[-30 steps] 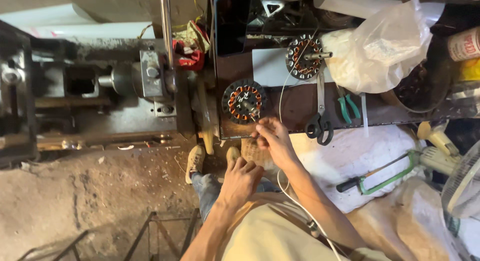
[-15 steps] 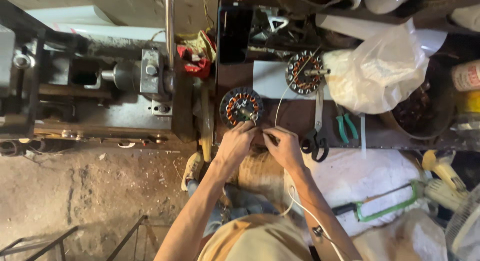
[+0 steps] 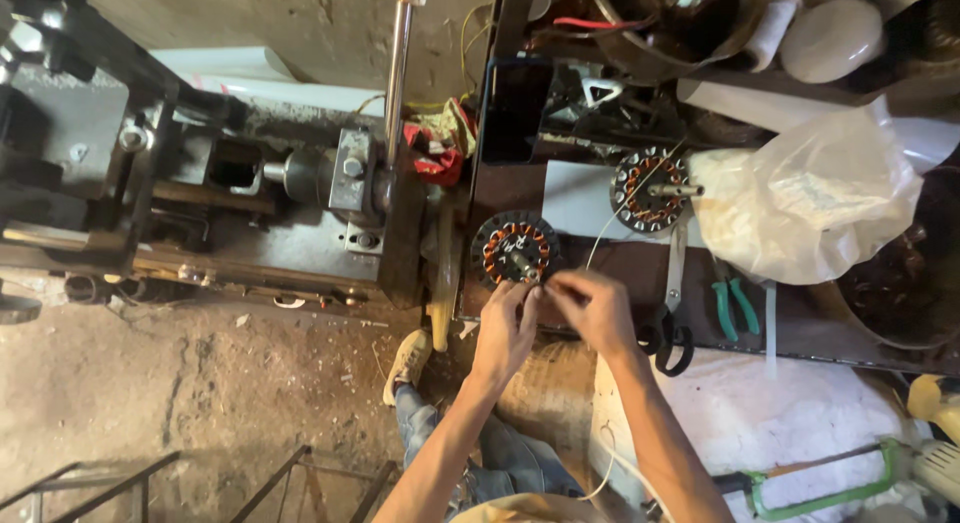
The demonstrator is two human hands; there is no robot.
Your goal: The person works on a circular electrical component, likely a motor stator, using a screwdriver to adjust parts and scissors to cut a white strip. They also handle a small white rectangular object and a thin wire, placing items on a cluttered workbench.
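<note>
At the near edge of the dark tabletop (image 3: 800, 328): one round motor stator (image 3: 515, 249), copper coils in a ring, short shaft at its centre, lying flat.

Left hand (image 3: 503, 328): fingertips pinched at the stator's near rim; grip clenched on something fine, probably wire, too small to confirm.
Right hand (image 3: 592, 308): fingers curled, meeting the left just beside the rim; grip closed on the same fine piece, as far as can be told. A thin white wire (image 3: 600, 245) runs from near this hand up toward the second stator (image 3: 648, 190), which lies on a white sheet farther back.

Handling note (judgement): the work is small and close. Both hands do best kept low and braced against the tabletop edge, pulling the strand gently and in line with the coil so it neither kinks nor snaps. The stator is unclamped; a sideways tug could slide it off the near edge.

Edges and room:
- Left: vertical board and a metal machine (image 3: 300, 203) stand close to the stator; little room that way.
- Right: scissors (image 3: 672, 313) near the right hand, green-handled pliers (image 3: 733, 308) beyond, bulky plastic bag (image 3: 810, 208) behind.
- Back: dark phone-like slab (image 3: 515, 108) and clutter.
- Near side: open drop to the person's knees and shoe (image 3: 407, 363); freest direction for the elbows.
</note>
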